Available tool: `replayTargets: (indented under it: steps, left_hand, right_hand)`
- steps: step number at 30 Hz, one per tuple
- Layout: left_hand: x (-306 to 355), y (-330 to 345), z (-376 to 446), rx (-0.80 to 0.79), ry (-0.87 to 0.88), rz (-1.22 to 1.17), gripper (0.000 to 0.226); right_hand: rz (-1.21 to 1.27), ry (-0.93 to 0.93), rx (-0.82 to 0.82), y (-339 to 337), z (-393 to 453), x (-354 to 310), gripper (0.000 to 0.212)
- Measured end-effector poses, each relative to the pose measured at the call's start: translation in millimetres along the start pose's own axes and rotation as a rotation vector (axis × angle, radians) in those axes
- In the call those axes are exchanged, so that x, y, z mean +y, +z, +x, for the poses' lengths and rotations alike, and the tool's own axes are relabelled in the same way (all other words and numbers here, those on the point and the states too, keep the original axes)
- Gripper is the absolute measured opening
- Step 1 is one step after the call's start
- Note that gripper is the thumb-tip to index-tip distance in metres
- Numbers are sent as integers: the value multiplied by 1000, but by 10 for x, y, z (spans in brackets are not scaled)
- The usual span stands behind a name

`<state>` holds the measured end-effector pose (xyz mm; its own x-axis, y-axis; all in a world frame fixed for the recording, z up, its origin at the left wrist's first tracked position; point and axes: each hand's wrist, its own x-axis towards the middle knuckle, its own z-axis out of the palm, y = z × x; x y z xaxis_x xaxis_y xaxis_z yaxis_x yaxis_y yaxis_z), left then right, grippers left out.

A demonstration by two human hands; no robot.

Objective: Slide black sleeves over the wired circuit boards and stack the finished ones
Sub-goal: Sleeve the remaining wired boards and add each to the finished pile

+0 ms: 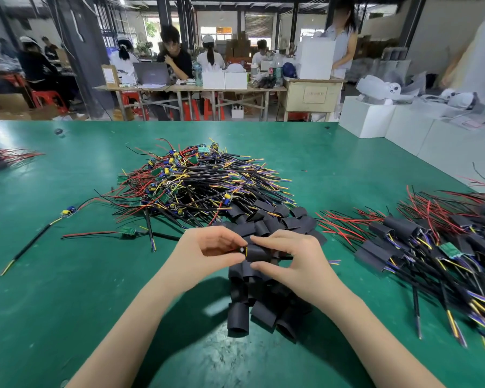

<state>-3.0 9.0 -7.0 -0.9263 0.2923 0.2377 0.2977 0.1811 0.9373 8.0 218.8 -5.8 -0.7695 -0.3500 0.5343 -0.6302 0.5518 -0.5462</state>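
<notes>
Two hands (207, 249); three white boxes (367, 119); two loose boards (69, 211).

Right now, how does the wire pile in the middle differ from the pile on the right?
The middle pile shows bare green boards with yellow and blue parts; the right pile has most boards inside black sleeves. The middle pile is heaped in a tangle; the right pile lies more spread out. Both lie on the green table and trail red, black and yellow wires.

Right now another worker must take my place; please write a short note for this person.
Left hand pinches a board, and right hand holds a black sleeve partly over it.
Bare boards: heap ahead.
Empty sleeves: under the hands.
Done: the stack at right.
Left: finish this one, stack it, then continue with the heap.
</notes>
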Motion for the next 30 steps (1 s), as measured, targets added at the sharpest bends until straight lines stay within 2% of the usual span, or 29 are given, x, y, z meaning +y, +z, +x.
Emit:
replayTargets:
  steps: [5, 11, 15, 17, 22, 30]
  left_hand:
    - [3, -30, 7, 30, -130, -100, 12]
    - [-11, 34, 7, 53, -110, -146, 10]
    - [-14, 65, 32, 140, -79, -195, 11]
    - [-18, 61, 42, 187, -68, -203, 9]
    - [-18, 93, 30, 182, -99, -208, 9]
    - [-19, 164, 17, 207, -84, -197, 11]
  right_hand:
    - [-20, -45, 36, -4, 2, 4, 39]
    - [-56, -93, 43, 16, -2, 18, 39]
    - [-165, -9, 108, 19, 0, 29, 61]
    - [-288, 48, 122, -7, -2, 60, 64]
    - [-412, 48, -25, 34, -26, 95, 51]
    - [-465, 25, -111, 98, -45, 45, 62]
